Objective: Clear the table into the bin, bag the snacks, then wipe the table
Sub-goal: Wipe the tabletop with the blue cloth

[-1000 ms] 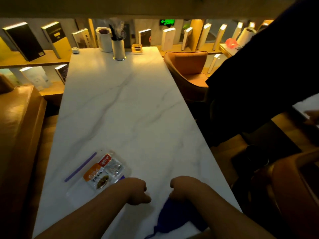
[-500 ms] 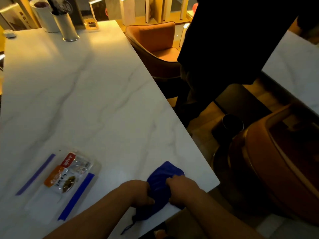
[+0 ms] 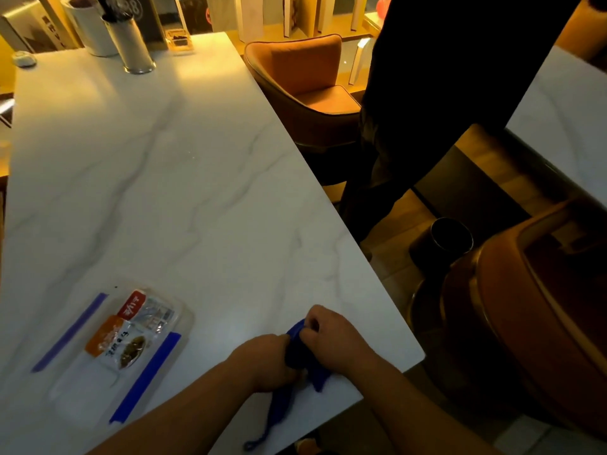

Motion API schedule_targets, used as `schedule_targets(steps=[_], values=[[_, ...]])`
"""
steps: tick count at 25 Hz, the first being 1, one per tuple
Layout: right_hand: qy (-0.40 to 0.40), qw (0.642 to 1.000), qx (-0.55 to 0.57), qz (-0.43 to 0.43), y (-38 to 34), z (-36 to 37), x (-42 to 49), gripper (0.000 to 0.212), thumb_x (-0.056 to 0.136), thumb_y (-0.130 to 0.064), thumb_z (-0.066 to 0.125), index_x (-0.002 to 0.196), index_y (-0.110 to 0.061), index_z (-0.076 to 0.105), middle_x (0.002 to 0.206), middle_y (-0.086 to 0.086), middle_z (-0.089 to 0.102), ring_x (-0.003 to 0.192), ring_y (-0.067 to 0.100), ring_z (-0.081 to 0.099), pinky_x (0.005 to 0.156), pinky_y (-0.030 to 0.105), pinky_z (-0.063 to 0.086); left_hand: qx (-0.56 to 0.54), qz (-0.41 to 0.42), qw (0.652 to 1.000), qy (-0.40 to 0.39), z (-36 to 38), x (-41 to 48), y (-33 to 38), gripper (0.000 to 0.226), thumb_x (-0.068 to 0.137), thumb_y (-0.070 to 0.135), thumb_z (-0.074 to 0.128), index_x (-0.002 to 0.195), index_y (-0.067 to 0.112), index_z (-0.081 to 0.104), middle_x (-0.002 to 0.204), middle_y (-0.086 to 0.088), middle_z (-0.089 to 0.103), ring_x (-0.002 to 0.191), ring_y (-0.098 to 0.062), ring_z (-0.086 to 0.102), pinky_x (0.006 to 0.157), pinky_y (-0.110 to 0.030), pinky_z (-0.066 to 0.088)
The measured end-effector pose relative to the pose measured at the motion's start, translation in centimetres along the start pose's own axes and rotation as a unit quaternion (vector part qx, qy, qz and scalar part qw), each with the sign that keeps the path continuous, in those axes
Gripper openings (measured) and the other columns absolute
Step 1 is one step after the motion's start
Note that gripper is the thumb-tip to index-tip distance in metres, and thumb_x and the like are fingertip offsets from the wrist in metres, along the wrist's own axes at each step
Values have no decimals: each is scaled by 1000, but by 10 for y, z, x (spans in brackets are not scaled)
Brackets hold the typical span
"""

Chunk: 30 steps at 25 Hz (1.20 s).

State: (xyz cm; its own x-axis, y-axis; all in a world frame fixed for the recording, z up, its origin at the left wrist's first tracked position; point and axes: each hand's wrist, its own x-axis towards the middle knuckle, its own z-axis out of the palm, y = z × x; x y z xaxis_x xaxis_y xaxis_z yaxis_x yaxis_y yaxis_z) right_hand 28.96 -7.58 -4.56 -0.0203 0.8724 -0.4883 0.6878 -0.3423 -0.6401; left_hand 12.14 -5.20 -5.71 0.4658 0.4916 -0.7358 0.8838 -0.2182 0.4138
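1. Down at the near right corner of the white marble table [image 3: 184,178], both hands meet on a blue cloth [image 3: 303,359], which lies bunched on the tabletop between them.
2. On the cloth's left side, the left hand [image 3: 266,362] is curled closed, its fingers wrapped round the bunched fabric.
3. On the cloth's right side, the right hand [image 3: 331,333] is also closed, pinching the cloth's upper fold between thumb and fingers.
4. Trailing from the cloth toward the near table edge is a thin blue loop or cord [image 3: 262,436], lying flat on the marble.
5. Left of the cloth, well apart from both hands, lies a clear zip bag [image 3: 108,359] with blue strips, flat on the table; snack packets [image 3: 129,330] show through it, one red, one orange.
6. Far across the table from the cloth stand a metal cup [image 3: 131,44] holding dark utensils and a white cylinder [image 3: 90,26].
7. Right of the cloth, off the table and on the floor, sits a dark round bin [image 3: 451,236], beside an orange chair [image 3: 538,307].
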Motion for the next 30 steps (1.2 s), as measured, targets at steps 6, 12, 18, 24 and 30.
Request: schedule_targets(steps=[6,12,18,24,30], values=[[27,993,113,-27,-70,-25,28,7,96,-23,54,89,-24,53,84,1,61,72,13,57,61,25,44,-124,1,963,240,-51,-34,-26,15,99,36,56,102,23,62,98,0,70,87,-21,65,77,-36,52],[61,994,50,-79,-121,-40,53,8,103,-24,51,95,-23,52,87,0,62,76,12,60,60,26,47,-94,-12,931,353,-118,-61,-69,25,104,31,48,115,30,71,100,4,73,92,-20,67,79,-36,52],[206,969,-3,-133,-149,-31,73,18,96,-37,57,102,-35,41,80,-12,57,66,5,58,49,21,43,-127,1,881,455,-190,-65,-68,22,105,31,46,110,25,66,92,2,69,82,-21,64,73,-37,52],[115,984,123,-64,-158,4,125,51,86,-50,73,125,-39,42,116,-13,54,101,10,59,74,26,51,-162,54,869,464,-227,-48,-62,11,101,36,52,96,32,61,78,12,63,69,-4,58,58,-22,39],[137,979,133,-76,-172,12,205,8,92,-19,57,86,-23,54,81,2,62,72,23,60,59,33,47,-159,-25,895,415,-212,-14,-158,33,97,56,55,116,32,66,107,10,73,87,-3,65,73,-28,49]])
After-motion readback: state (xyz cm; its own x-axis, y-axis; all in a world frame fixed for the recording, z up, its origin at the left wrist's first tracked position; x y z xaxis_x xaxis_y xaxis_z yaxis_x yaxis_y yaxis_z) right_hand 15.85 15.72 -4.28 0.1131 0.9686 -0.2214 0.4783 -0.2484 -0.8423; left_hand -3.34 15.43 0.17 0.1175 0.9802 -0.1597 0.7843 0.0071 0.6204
